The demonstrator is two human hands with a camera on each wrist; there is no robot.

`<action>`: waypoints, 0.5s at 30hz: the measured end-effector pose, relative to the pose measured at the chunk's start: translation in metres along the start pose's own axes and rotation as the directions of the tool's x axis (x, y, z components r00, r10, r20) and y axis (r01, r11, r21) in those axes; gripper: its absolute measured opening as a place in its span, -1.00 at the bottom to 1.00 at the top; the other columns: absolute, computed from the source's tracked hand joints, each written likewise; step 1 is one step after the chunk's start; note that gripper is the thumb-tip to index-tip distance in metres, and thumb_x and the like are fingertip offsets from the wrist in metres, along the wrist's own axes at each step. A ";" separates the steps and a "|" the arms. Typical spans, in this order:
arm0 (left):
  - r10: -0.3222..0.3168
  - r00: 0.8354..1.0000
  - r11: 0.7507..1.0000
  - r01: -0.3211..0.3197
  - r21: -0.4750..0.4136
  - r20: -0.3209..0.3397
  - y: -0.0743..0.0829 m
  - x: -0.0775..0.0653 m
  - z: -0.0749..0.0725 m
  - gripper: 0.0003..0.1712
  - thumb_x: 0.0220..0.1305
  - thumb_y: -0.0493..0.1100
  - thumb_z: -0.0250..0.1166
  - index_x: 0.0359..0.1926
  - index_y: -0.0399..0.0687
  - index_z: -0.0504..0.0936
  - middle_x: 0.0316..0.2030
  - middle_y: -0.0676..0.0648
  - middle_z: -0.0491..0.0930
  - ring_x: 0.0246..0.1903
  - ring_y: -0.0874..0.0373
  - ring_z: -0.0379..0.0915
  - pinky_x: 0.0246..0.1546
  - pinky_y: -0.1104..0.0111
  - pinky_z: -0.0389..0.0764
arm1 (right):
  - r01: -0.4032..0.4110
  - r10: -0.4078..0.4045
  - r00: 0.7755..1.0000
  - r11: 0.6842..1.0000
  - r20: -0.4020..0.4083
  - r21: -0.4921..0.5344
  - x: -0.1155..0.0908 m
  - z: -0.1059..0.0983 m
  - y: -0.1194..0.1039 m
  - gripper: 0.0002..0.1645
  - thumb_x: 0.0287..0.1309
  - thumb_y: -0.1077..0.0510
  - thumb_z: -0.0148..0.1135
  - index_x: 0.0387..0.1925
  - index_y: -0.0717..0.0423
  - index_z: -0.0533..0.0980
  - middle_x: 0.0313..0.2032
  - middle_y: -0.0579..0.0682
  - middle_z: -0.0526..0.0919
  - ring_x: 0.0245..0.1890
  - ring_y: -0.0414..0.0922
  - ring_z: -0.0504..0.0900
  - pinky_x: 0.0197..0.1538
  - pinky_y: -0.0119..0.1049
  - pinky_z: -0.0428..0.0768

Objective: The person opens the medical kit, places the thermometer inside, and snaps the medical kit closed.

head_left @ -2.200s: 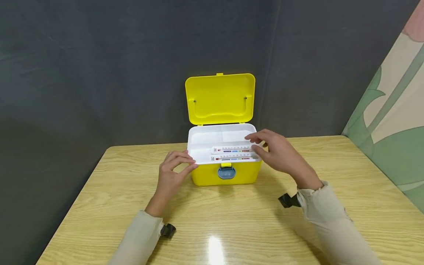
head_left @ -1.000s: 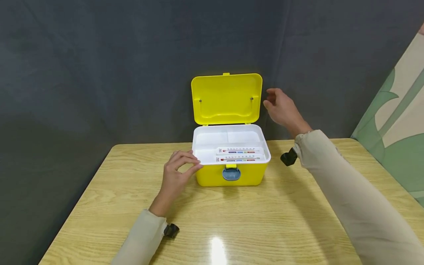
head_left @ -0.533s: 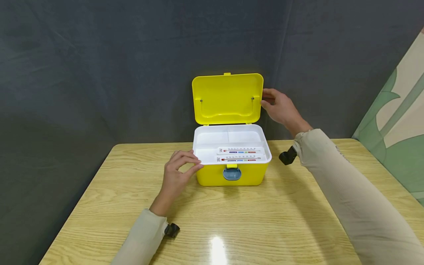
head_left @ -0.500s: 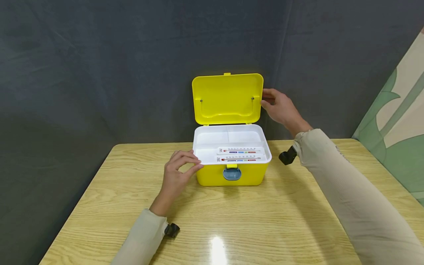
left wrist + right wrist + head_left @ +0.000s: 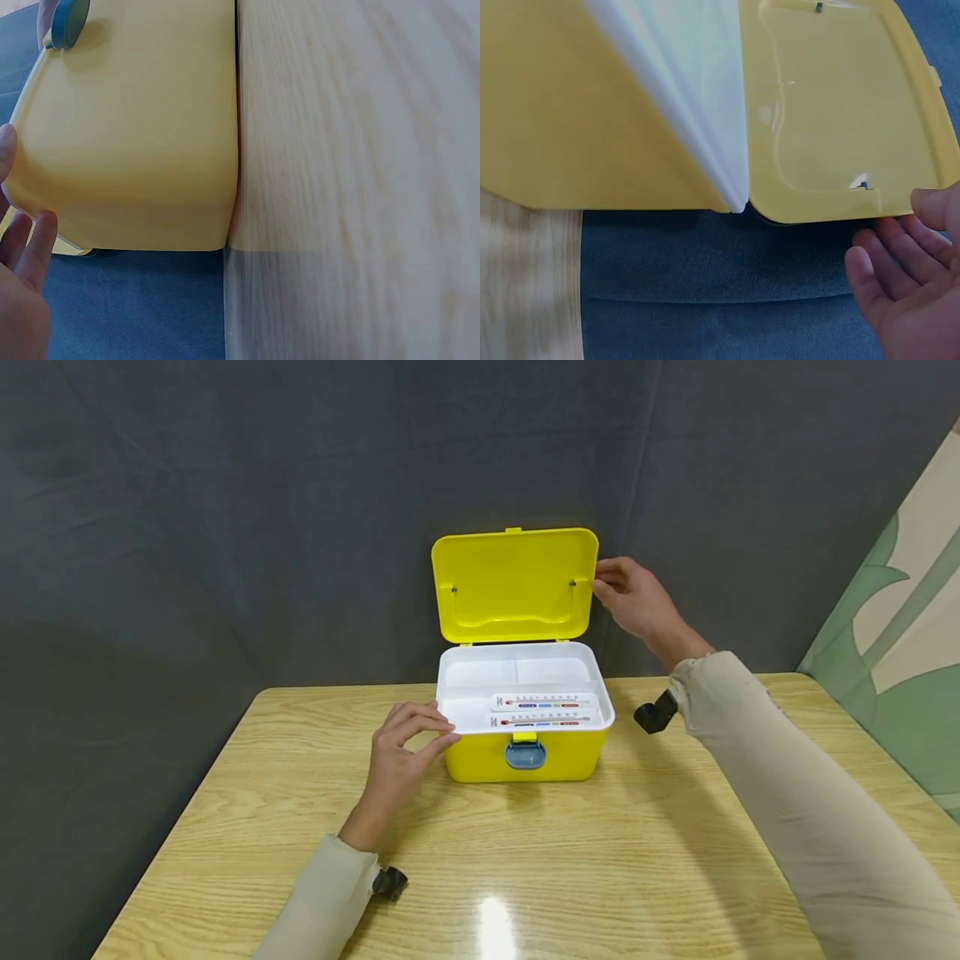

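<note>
A yellow storage box [image 5: 480,764] stands on the table with its lid [image 5: 517,581] raised. My left hand [image 5: 393,756] holds the box's front left corner at the rim, thumb on the front and fingers along the side. At the lid's right edge, my right hand [image 5: 641,602] grips it, with the thumb on the inner face and the other fingers behind, as the right wrist view shows. Inside the box sits a white divided tray [image 5: 476,670]. Two flat white thermometers [image 5: 546,702] lie side by side in its front compartment. A grey-blue latch [image 5: 525,755] hangs at the box's front.
The box stands near the far edge of a light wooden table [image 5: 315,735]. A dark cloth backdrop [image 5: 262,527] rises right behind the lid. To the right is a wall panel [image 5: 900,627] with a leaf pattern.
My right hand has left the thermometers in the tray, risen to the lid's right edge and taken hold. The lid now leans slightly forward. My left hand keeps its place on the box corner.
</note>
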State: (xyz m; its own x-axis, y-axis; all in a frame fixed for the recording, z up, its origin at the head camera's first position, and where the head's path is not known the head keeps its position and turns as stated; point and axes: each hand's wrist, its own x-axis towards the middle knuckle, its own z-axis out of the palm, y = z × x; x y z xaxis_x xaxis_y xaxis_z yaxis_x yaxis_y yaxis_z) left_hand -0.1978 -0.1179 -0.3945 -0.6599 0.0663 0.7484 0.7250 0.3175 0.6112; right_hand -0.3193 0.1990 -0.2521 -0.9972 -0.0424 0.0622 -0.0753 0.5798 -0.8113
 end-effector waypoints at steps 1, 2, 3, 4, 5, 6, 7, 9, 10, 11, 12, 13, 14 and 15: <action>-0.001 1.000 1.000 0.001 0.001 0.000 0.000 0.000 0.000 -0.77 -0.14 -0.53 0.52 -0.40 -0.26 0.75 -0.34 -0.18 0.62 -0.04 -0.19 0.52 0.26 0.49 0.53 | 0.011 -0.011 1.000 1.000 -0.011 -0.002 -0.001 0.000 0.001 -0.34 0.49 -0.06 -0.03 0.49 0.01 0.13 0.44 0.06 0.31 0.43 0.04 0.34 0.50 0.02 0.36; -0.002 1.000 1.000 0.002 0.003 0.000 0.000 -0.001 0.000 -0.77 -0.15 -0.54 0.51 -0.40 -0.27 0.75 -0.34 -0.19 0.62 -0.04 -0.20 0.52 0.26 0.51 0.53 | 0.022 -0.022 1.000 1.000 -0.022 -0.005 -0.001 0.000 0.001 -0.34 0.49 -0.06 -0.03 0.49 0.01 0.14 0.43 0.06 0.33 0.41 0.04 0.36 0.49 0.02 0.38; -0.002 1.000 1.000 0.002 0.005 -0.001 0.000 -0.001 0.000 -0.77 -0.16 -0.55 0.51 -0.41 -0.29 0.74 -0.34 -0.20 0.62 -0.04 -0.21 0.51 0.26 0.52 0.52 | 0.035 -0.035 0.999 0.999 -0.033 -0.006 -0.002 0.000 0.002 -0.34 0.48 -0.06 -0.03 0.49 0.00 0.14 0.41 0.06 0.35 0.39 0.04 0.38 0.48 0.01 0.40; -0.002 1.000 1.000 0.002 0.005 -0.002 0.000 -0.001 0.000 -0.77 -0.16 -0.55 0.51 -0.41 -0.30 0.74 -0.35 -0.20 0.61 -0.04 -0.22 0.51 0.26 0.53 0.52 | 0.048 -0.048 0.998 0.999 -0.044 -0.008 -0.002 0.000 0.003 -0.34 0.48 -0.06 -0.03 0.50 -0.02 0.14 0.40 0.06 0.37 0.36 0.04 0.41 0.46 0.00 0.42; -0.002 1.000 1.000 0.002 0.006 -0.002 0.000 -0.001 0.000 -0.77 -0.16 -0.56 0.51 -0.41 -0.31 0.74 -0.35 -0.20 0.61 -0.04 -0.22 0.51 0.25 0.53 0.52 | 0.062 -0.063 0.996 0.998 -0.056 -0.010 -0.002 0.000 0.004 -0.33 0.48 -0.07 -0.03 0.51 -0.04 0.14 0.39 0.07 0.38 0.33 0.04 0.43 0.44 -0.02 0.45; -0.001 1.000 1.000 0.001 0.007 -0.002 0.000 -0.001 0.001 -0.77 -0.16 -0.56 0.51 -0.41 -0.31 0.74 -0.35 -0.21 0.61 -0.05 -0.22 0.51 0.25 0.53 0.52 | 0.078 -0.079 0.995 0.997 -0.068 -0.017 -0.003 0.000 0.004 -0.33 0.48 -0.07 -0.04 0.51 -0.06 0.14 0.38 0.07 0.40 0.30 0.04 0.45 0.42 -0.03 0.48; 0.001 1.000 1.000 -0.001 0.003 -0.001 0.000 -0.001 0.001 -0.77 -0.16 -0.55 0.51 -0.41 -0.29 0.74 -0.35 -0.20 0.61 -0.05 -0.22 0.51 0.25 0.53 0.52 | 0.095 -0.097 0.992 0.995 -0.080 -0.024 -0.003 -0.001 0.005 -0.34 0.48 -0.08 -0.05 0.51 -0.07 0.14 0.36 0.07 0.42 0.26 0.04 0.47 0.39 -0.04 0.50; 0.002 1.000 1.000 -0.002 -0.006 0.001 0.000 -0.001 0.000 -0.78 -0.13 -0.52 0.52 -0.40 -0.26 0.75 -0.34 -0.18 0.62 -0.04 -0.19 0.52 0.26 0.51 0.52 | 0.127 -0.130 0.986 0.991 -0.102 -0.042 -0.004 -0.001 0.006 -0.35 0.48 -0.10 -0.08 0.51 -0.11 0.15 0.34 0.06 0.44 0.22 0.03 0.49 0.33 -0.05 0.53; 0.002 1.000 1.000 -0.002 -0.011 0.004 0.000 -0.001 0.000 -0.78 -0.12 -0.51 0.52 -0.39 -0.24 0.75 -0.33 -0.17 0.62 -0.03 -0.18 0.52 0.27 0.50 0.52 | 0.140 -0.145 0.983 0.989 -0.111 -0.051 -0.005 -0.001 0.006 -0.35 0.48 -0.11 -0.09 0.51 -0.12 0.16 0.34 0.06 0.44 0.21 0.03 0.49 0.32 -0.05 0.54; 0.003 1.000 1.000 -0.003 -0.015 0.006 0.000 0.000 0.000 -0.78 -0.11 -0.49 0.52 -0.39 -0.22 0.76 -0.32 -0.16 0.63 -0.02 -0.17 0.52 0.27 0.49 0.52 | 0.153 -0.159 0.980 0.987 -0.120 -0.059 -0.005 -0.001 0.006 -0.36 0.48 -0.12 -0.11 0.50 -0.13 0.17 0.33 0.05 0.45 0.20 0.02 0.49 0.30 -0.05 0.55; 0.003 1.000 1.000 -0.003 -0.020 0.008 -0.001 0.000 0.000 -0.79 -0.10 -0.48 0.52 -0.38 -0.20 0.76 -0.32 -0.15 0.63 -0.01 -0.16 0.52 0.28 0.48 0.52 | 0.163 -0.170 0.977 0.985 -0.127 -0.062 -0.006 -0.001 0.006 -0.37 0.48 -0.13 -0.12 0.49 -0.13 0.19 0.32 0.05 0.46 0.20 0.01 0.49 0.29 -0.05 0.55; 0.003 1.000 1.000 -0.003 -0.025 0.009 -0.001 0.000 0.000 -0.79 -0.09 -0.46 0.52 -0.38 -0.19 0.77 -0.31 -0.14 0.63 0.00 -0.15 0.52 0.28 0.47 0.52 | 0.171 -0.178 0.975 0.983 -0.135 -0.062 -0.006 -0.001 0.006 -0.38 0.48 -0.13 -0.13 0.48 -0.13 0.21 0.31 0.04 0.46 0.20 0.01 0.49 0.29 -0.05 0.56; 0.004 1.000 1.000 -0.004 -0.025 0.009 0.000 0.000 -0.001 -0.79 -0.08 -0.45 0.53 -0.38 -0.18 0.77 -0.31 -0.14 0.64 0.00 -0.14 0.52 0.28 0.46 0.53 | 0.178 -0.185 0.972 0.982 -0.142 -0.058 -0.007 -0.002 0.006 -0.39 0.48 -0.13 -0.14 0.47 -0.14 0.23 0.31 0.04 0.46 0.20 0.00 0.49 0.29 -0.06 0.56; 0.005 1.000 1.000 -0.005 -0.025 0.009 0.000 0.000 -0.001 -0.79 -0.09 -0.45 0.53 -0.38 -0.18 0.77 -0.31 -0.14 0.64 0.00 -0.14 0.52 0.28 0.46 0.53 | 0.186 -0.192 0.970 0.981 -0.151 -0.055 -0.008 -0.002 0.006 -0.39 0.48 -0.14 -0.14 0.46 -0.13 0.24 0.30 0.04 0.47 0.20 -0.01 0.49 0.28 -0.07 0.56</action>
State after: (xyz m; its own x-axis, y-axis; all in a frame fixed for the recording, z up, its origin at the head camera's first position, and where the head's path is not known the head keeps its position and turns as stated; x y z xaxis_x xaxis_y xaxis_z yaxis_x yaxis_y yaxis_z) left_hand -0.1973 -0.1184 -0.3941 -0.6578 0.0769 0.7492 0.7331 0.2936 0.6135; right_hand -0.3121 0.2042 -0.2569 -0.9522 -0.0299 0.3041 -0.2593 0.6057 -0.7522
